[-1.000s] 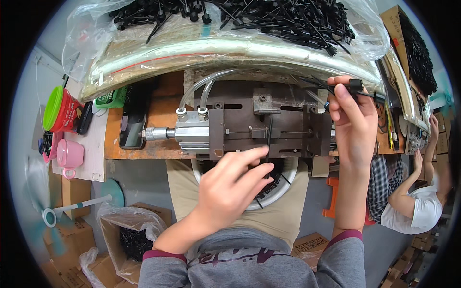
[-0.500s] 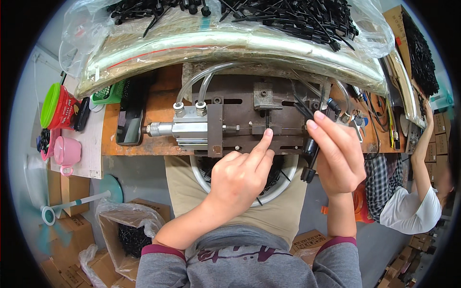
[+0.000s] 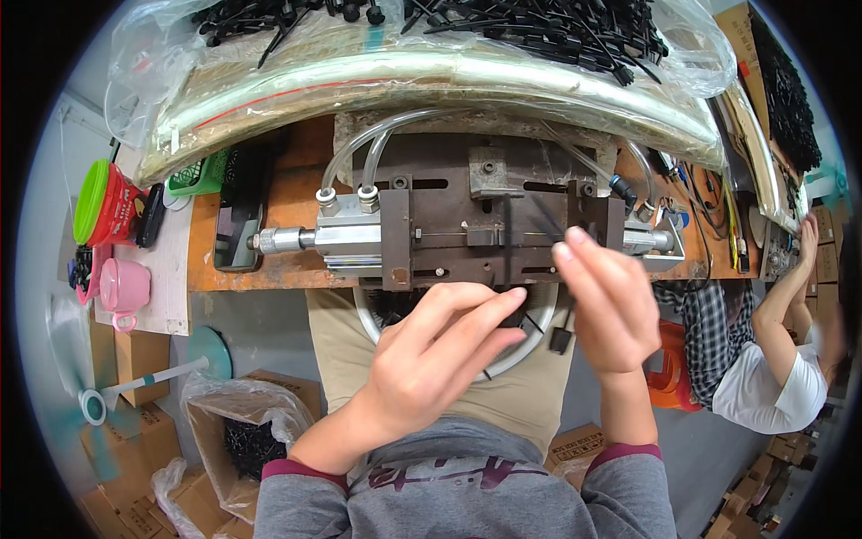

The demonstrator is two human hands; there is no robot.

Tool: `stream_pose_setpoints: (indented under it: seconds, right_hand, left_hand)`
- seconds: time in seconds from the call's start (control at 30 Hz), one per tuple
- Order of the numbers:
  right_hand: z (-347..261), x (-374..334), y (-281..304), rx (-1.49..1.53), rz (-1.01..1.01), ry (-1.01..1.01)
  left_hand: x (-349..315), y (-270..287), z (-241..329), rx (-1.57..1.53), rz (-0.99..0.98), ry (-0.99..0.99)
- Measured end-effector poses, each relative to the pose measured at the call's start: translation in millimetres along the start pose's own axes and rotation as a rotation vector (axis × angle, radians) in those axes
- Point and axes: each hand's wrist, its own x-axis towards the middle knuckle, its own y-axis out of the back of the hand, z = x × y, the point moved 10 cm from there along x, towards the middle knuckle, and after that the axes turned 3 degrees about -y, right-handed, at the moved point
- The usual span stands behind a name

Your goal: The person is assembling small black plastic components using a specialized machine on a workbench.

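My left hand (image 3: 431, 355) is just in front of the fixture, with thumb and forefinger closed on a thin black plastic strip (image 3: 508, 247). That strip stands up from the fingertips and is blurred by motion. To the right, my right hand (image 3: 612, 310) pinches several similar black strips. One knobbed end (image 3: 560, 340) hangs below its fingers, and the blurred upper ends point toward the fixture's middle. Behind both hands lies the dark metal fixture (image 3: 440, 256), with a small block (image 3: 486, 235) at its centre and a silver air cylinder (image 3: 350, 242) on its left.
Black knobbed strips (image 3: 557, 40) are heaped on a plastic-wrapped tray along the back. Clear hoses (image 3: 359, 148) arch over the fixture. A phone (image 3: 241, 225) and pink cup (image 3: 124, 283) are at left. A white-rimmed container (image 3: 366, 323) sits at my lap. Another person (image 3: 772, 386) works at right.
My left hand has drawn back from the centre block toward me, now with a black strip in its fingers. My right hand has shifted slightly left, with its strips now lower.
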Motion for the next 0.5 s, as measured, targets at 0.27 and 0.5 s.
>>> stream_pose_setpoints:
  seconds: [0.27,0.5]
  right_hand:
    - [26,-8,16,0.135,0.172,-0.261]
    - [25,-7,13,0.084,0.139,-0.307]
  left_hand:
    - [-14,-40,-12,0.395,-0.185,-0.105]
    - [-4,-42,-14,0.472,-0.241,-0.09]
